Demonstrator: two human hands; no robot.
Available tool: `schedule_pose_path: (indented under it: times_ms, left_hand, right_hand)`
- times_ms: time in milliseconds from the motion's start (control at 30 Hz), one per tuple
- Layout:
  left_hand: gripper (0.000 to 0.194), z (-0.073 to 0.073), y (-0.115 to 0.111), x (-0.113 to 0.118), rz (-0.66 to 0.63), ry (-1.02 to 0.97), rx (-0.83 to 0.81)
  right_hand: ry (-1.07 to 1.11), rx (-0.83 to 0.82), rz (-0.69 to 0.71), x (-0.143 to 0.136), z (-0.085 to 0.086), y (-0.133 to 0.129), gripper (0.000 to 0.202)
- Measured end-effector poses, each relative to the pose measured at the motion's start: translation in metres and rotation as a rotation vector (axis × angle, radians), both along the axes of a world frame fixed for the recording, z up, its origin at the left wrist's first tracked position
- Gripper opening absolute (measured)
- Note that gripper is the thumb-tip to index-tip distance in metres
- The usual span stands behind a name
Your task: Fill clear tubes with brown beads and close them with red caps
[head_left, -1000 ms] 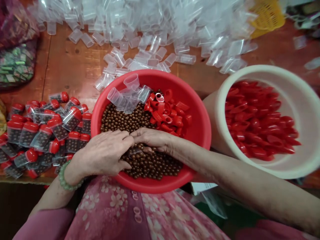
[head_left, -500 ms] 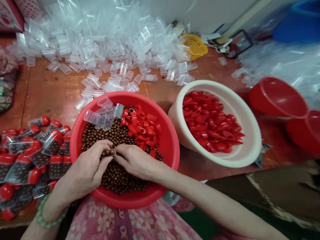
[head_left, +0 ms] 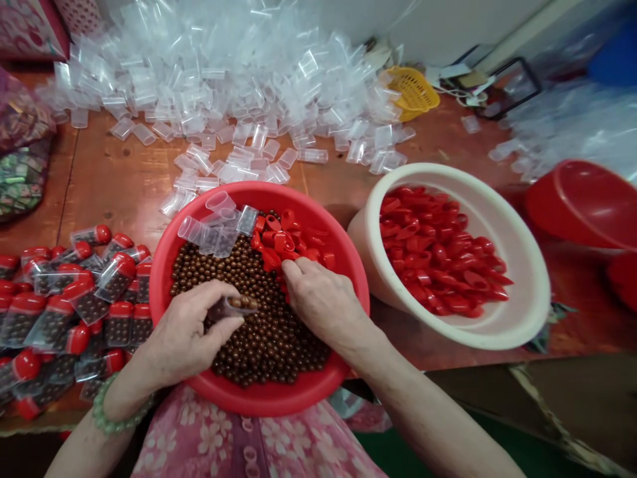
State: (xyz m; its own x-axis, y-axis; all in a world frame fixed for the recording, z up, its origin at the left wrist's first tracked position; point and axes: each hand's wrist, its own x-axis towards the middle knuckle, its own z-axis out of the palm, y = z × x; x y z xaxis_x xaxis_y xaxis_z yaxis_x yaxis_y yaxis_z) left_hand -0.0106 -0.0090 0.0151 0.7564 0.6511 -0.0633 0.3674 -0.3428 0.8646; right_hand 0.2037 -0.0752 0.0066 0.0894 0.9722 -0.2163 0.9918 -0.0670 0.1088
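Pinched between thumb and fingers of my left hand is a small clear plastic container, tilted, with brown balls showing at its open mouth. It is just above the brown balls that fill much of the red basin. My right hand reaches to the edge of the red caps in the same basin. Its fingers are curled together and the fingertips are partly hidden, so what they grip cannot be made out. Several clear containers lie on the balls at the basin's far left.
A white basin of red caps stands on the right, with red bowls beyond it. Filled, red-capped containers pile up at left. Clear containers heap along the back, near a yellow basket.
My right hand has left the container's mouth and moved right and away from me to the red caps. My left hand keeps the container, now tilted differently. The camera view has shifted slightly.
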Motion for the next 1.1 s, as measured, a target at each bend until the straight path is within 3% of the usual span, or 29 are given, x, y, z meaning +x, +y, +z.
schedule_pose_path:
  times_ms: [100, 167, 233, 300, 400, 500, 633, 767, 867, 900, 1100]
  left_hand:
    - [0.013, -0.002, 0.003, 0.001, 0.059, 0.002, -0.015]
    - [0.013, -0.003, 0.004, 0.001, 0.053, -0.023, -0.077]
    - [0.012, -0.003, 0.005, 0.001, 0.062, -0.035, -0.149]
    - [0.011, -0.001, 0.004, 0.0, 0.045, -0.038, -0.205]
    - [0.012, 0.002, 0.003, -0.002, 0.055, -0.06, -0.254]
    - [0.008, 0.003, 0.002, -0.004, 0.074, -0.053, -0.262]
    - [0.01, 0.001, 0.002, -0.005, 0.076, -0.076, -0.332]
    - [0.012, -0.001, 0.004, -0.005, 0.079, -0.126, -0.458]
    - [0.016, 0.0, 0.004, -0.006, 0.067, -0.202, -0.594]
    - [0.017, 0.0, 0.004, -0.006, 0.074, -0.221, -0.625]
    - [0.017, -0.001, 0.004, -0.006, 0.073, -0.136, -0.545]
  right_hand:
    - [0.12, 0.164, -0.025, 0.008, 0.004, -0.004, 0.018]
    - [0.385, 0.32, -0.073, 0.012, 0.009, -0.009, 0.017]
    - [0.737, 0.361, -0.14, 0.013, 0.012, -0.015, 0.015]
    - [1.041, 0.218, -0.171, 0.009, 0.014, -0.021, 0.013]
    - [1.273, -0.157, -0.056, -0.002, 0.011, -0.028, 0.018]
    - [1.281, -0.391, 0.093, -0.014, 0.008, -0.034, 0.024]
    - [1.234, -0.496, 0.159, -0.019, 0.008, -0.041, 0.024]
    - [1.258, -0.504, 0.148, -0.019, 0.011, -0.048, 0.022]
    - [1.206, -0.607, 0.133, -0.021, 0.016, -0.052, 0.005]
    - [1.166, -0.641, 0.12, -0.022, 0.018, -0.053, 0.009]
    - [1.105, -0.596, -0.053, -0.024, 0.02, -0.065, 0.017]
